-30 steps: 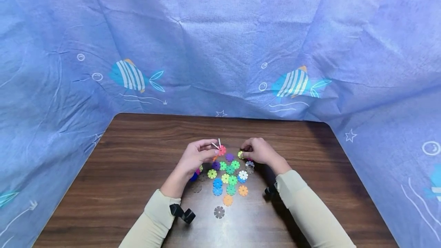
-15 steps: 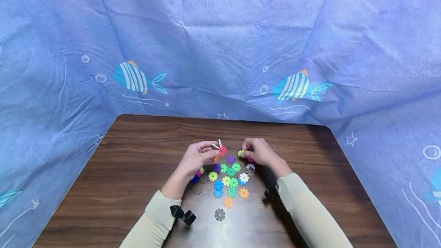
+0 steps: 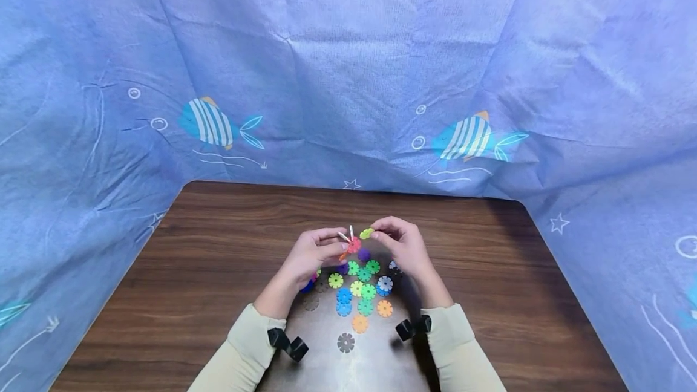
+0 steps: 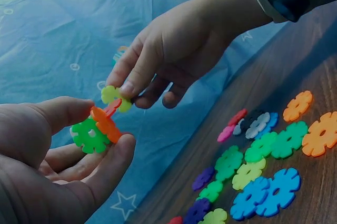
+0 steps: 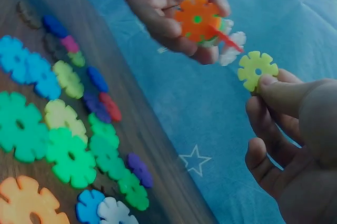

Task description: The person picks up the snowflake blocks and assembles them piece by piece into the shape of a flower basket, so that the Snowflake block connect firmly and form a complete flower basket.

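My left hand pinches a small cluster of interlocking plastic discs above the table. An orange disc and a green disc sit by the fingers, a red disc stands edge-on to the orange one in both wrist views, and white discs stick out at the far side. My right hand pinches a yellow-green notched disc between thumb and index finger, its other fingers loosely bent. In the right wrist view a small gap separates this disc from the white ones.
Loose notched discs in many colours lie spread on the dark wooden table below the hands, among them a blue pair, an orange disc and a grey disc nearest the front. A blue fish-print cloth hangs behind.
My right hand has lifted the yellow-green disc and carried it left, close to the cluster. My left hand stays nearly in place, still holding the cluster.
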A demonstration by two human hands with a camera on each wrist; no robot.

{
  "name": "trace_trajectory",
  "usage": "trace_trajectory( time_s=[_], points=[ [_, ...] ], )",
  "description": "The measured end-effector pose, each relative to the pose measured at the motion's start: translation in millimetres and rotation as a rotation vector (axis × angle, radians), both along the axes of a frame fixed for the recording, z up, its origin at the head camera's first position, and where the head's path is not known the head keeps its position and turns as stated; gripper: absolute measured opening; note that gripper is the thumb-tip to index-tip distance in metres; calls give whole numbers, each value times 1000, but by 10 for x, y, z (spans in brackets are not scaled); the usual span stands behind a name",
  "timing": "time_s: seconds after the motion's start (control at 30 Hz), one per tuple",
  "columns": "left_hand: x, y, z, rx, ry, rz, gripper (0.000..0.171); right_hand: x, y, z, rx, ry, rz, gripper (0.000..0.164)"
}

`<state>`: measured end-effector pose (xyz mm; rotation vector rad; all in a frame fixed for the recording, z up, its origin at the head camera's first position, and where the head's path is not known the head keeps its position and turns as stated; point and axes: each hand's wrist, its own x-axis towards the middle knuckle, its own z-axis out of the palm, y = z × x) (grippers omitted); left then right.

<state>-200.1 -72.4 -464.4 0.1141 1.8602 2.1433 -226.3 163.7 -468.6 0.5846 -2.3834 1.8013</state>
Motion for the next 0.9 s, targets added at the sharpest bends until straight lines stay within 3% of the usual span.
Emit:
trace_trajectory(
  time_s=[0.3,0.53,0.77,0.9],
  points=[
    [12,-14,26,-55,22,-16,44,92,-81,152,23,68,63,9],
    [28,16,45,-30,13,-8,46,5,-77,-61,6,114,66,8],
    [24,53,11,-41,11,8,42,5,-36,-102,-36,99,103,12],
    [18,68,-33,-51,9,10,41,9,24,-77,-33,42,121,18]
  ],
)
